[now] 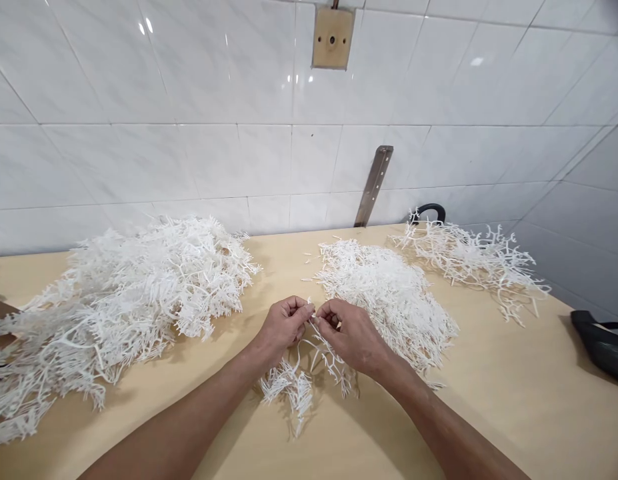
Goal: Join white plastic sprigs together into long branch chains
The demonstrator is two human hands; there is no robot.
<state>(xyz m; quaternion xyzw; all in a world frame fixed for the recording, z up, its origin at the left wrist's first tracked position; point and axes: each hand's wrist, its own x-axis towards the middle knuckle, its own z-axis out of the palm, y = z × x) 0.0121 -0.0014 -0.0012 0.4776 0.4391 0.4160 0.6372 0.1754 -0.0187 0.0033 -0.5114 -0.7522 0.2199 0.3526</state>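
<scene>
My left hand (285,325) and my right hand (353,335) meet over the middle of the table, both closed in a pinch. Between the fingertips is a white branched plastic sprue (333,363), its thin arms hanging below the hands. A denser cluster of white prongs (291,387) dangles under my left hand; whether it joins the same sprue I cannot tell. Right beside my right hand lies a heap of short, thin white plastic pieces (383,280). To the left spreads a big tangled pile of white sprues (153,287) thick with prongs.
Barer white sprue branches (473,257) lie at the back right, with a black curved handle (431,212) behind them. A black object (601,343) sits at the table's right edge. A metal strip (373,187) leans against the tiled wall (213,160). The tabletop (529,393) is light wood.
</scene>
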